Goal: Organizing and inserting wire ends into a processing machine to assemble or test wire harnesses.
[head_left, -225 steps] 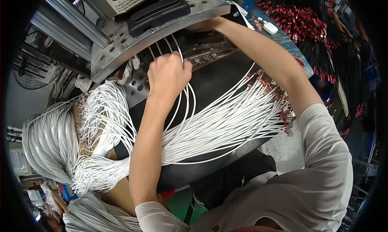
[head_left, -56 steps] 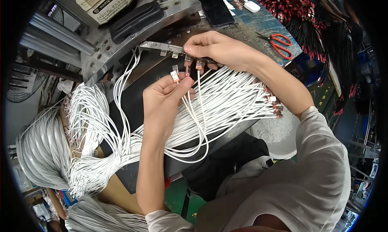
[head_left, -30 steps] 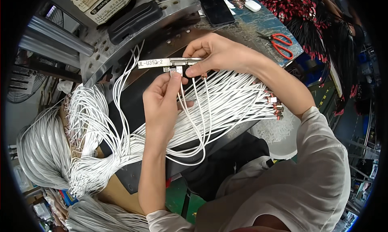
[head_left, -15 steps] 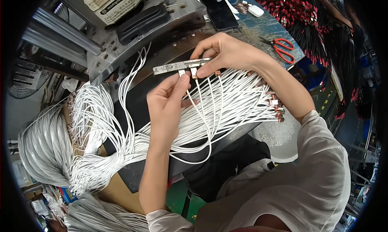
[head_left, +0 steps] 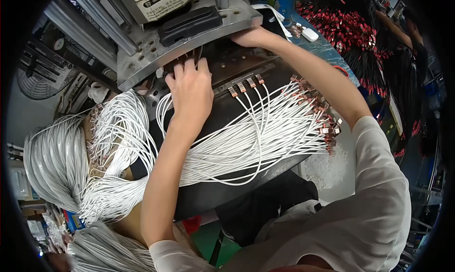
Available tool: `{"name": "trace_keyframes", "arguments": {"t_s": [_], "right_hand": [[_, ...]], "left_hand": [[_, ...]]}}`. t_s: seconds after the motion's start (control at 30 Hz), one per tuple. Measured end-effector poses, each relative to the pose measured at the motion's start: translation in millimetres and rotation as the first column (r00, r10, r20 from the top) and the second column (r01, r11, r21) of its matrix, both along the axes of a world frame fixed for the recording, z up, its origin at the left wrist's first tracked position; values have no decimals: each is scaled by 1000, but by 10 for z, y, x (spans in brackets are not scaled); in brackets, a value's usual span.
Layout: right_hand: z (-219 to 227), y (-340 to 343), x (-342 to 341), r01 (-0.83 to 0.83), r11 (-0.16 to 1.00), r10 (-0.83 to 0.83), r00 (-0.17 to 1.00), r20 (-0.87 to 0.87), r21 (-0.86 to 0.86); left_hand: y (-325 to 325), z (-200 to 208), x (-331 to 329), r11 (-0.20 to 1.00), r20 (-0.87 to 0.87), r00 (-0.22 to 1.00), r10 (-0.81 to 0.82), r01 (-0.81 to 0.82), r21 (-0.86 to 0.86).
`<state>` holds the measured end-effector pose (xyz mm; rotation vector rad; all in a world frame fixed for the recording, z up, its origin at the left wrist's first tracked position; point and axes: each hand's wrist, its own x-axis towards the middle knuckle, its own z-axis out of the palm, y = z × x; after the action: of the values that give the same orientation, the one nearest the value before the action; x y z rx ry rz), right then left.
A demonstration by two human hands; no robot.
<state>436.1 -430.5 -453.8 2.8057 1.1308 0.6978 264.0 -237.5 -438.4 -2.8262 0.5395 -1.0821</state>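
My left hand (head_left: pixel 193 89) reaches in at the front edge of the press's metal plate (head_left: pixel 208 32). Its fingers are bent, their tips hidden under the plate, and I cannot make out what they grip. My right hand (head_left: pixel 251 36) is at the plate's right end, fingers out of sight behind it. Between and below the hands, several orange-and-silver cable plugs (head_left: pixel 241 87) lie in a row on the dark work surface, their white cables (head_left: pixel 260 110) curving down over the large bundle. The marked metal bar is not visible now.
White cables (head_left: pixel 237 144) spread across the bench, plugs at the right. Grey cable coils (head_left: pixel 52 163) hang at left. A black bar-shaped part (head_left: pixel 189 25) sits on the press plate. Red-and-black cables (head_left: pixel 336 30) and a small white case (head_left: pixel 309 34) lie at upper right.
Both hands have left the cable plugs and gone up to the press, the left toward its front edge. The plugs now lie on the surface; the bar has gone from sight.
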Motion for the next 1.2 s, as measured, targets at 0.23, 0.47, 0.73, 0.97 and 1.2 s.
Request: {"name": "trace_keyframes", "arguments": {"t_s": [0.23,0.47,0.73,0.97,1.2], "right_hand": [[-28,359,251,17,701,303,898,-319,713],[108,326,-51,-64,810,267,925,-269,583],[189,-630,-778,-1,936,136,924,-358,353],[307,-236,-883,-88,892,303,846,-440,444],[621,-1101,-869,-9,958,266,401,-877,287]], "left_hand": [[-159,-27,501,969,-329,934,142,-199,-146],[-55,236,3,891,-236,970,-57,-57,-450],[1634,546,-1127,585,-243,965,97,-253,-770],[-39,520,-1080,953,-172,985,-25,-29,-303],[-255,266,-1299,916,-270,941,-205,87,-391]]}}
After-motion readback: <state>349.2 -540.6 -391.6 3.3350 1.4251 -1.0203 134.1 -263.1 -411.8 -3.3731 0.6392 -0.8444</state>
